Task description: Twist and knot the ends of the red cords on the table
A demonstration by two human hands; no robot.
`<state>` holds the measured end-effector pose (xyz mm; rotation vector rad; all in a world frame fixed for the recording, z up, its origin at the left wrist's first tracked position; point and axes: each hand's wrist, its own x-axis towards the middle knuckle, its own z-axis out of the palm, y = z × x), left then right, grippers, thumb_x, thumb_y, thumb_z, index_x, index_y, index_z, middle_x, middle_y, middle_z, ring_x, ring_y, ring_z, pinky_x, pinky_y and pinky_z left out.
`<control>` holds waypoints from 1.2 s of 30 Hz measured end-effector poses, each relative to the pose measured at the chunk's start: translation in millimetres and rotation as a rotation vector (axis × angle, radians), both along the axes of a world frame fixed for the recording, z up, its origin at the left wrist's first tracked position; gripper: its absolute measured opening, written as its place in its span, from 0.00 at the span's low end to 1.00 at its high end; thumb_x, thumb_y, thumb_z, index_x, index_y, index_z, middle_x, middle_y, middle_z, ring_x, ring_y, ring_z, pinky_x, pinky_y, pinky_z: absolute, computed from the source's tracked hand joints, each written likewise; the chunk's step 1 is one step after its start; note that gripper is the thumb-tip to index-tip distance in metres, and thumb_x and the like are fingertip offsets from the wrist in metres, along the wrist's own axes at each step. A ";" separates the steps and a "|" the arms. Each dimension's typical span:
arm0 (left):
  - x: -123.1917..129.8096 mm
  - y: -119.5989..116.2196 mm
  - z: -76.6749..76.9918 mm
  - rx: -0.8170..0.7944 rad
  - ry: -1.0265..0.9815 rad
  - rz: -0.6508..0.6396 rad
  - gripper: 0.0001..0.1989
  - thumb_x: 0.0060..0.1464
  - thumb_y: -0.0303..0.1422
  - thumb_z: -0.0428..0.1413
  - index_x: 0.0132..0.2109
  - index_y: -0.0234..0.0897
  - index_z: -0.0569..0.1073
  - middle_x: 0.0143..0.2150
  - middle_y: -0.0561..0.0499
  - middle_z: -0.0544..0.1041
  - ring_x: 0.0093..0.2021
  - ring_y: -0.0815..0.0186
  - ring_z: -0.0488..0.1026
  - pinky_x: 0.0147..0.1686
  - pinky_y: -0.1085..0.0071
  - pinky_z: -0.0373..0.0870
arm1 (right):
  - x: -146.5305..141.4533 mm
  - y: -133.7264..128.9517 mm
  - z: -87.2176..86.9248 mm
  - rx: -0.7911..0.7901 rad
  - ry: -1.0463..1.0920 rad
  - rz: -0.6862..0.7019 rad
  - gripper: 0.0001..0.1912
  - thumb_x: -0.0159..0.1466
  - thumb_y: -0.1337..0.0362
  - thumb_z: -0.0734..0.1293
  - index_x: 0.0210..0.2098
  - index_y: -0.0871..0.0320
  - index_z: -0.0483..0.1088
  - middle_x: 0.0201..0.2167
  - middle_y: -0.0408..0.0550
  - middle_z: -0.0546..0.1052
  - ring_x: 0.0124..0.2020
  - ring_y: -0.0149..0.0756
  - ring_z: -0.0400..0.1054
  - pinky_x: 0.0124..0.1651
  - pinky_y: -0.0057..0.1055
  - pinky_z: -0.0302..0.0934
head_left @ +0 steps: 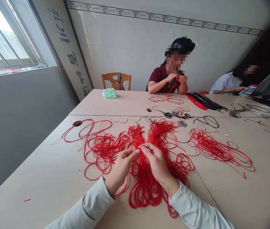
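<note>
My left hand [127, 159] and my right hand [155, 157] meet above the table, thumbs and forefingers pinched close together on a thin red cord. Most of that cord is hidden by the fingers. Right beneath them lies a thick bundle of braided red cords [146, 194], its looped ends toward me and its knotted ends pointing away. A second bunch of red cords [160, 132] lies against it on the right. Loose red cord [103, 146] is tangled beside my left hand.
Another pile of red cord [216, 148] lies to the right. Black scissors [167, 114], black cords [206, 100] and a green tissue pack [109, 93] are farther back. Across the table [41, 178], a person [158, 79] handles red cord; another person [225, 81] sits at the right.
</note>
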<state>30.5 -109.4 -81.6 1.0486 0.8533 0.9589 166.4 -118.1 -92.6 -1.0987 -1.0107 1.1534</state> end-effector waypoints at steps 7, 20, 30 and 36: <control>1.5 -1.0 4.8 -0.097 -0.053 0.043 0.16 0.48 0.40 0.63 0.25 0.34 0.68 0.22 0.58 0.59 0.22 0.74 0.52 0.22 0.77 0.51 | -6.6 -2.9 5.9 -0.003 0.035 -0.030 0.09 0.59 0.57 0.69 0.31 0.56 0.74 0.28 0.43 0.74 0.27 0.31 0.62 0.25 0.26 0.52; 4.8 -6.7 23.4 -0.120 0.008 0.042 0.19 0.43 0.45 0.65 0.24 0.35 0.68 0.18 0.61 0.53 0.20 0.75 0.43 0.19 0.74 0.41 | -9.9 -1.5 4.1 -0.110 0.293 -0.057 0.12 0.54 0.55 0.73 0.32 0.57 0.73 0.19 0.36 0.62 0.18 0.24 0.43 0.19 0.25 0.37; 5.0 -6.8 19.6 -0.185 -0.046 0.040 0.20 0.43 0.44 0.65 0.23 0.37 0.64 0.17 0.63 0.51 0.18 0.76 0.42 0.18 0.74 0.39 | -8.3 -1.0 4.2 -0.033 0.258 -0.072 0.13 0.56 0.53 0.72 0.33 0.56 0.73 0.16 0.34 0.55 0.19 0.25 0.42 0.20 0.26 0.38; 1.7 -3.8 17.2 -0.144 -0.022 0.073 0.19 0.43 0.46 0.65 0.26 0.35 0.68 0.18 0.63 0.51 0.19 0.75 0.42 0.19 0.73 0.39 | -6.1 -2.8 7.9 -0.037 0.125 0.033 0.13 0.57 0.55 0.71 0.37 0.57 0.76 0.17 0.36 0.59 0.19 0.26 0.42 0.23 0.28 0.38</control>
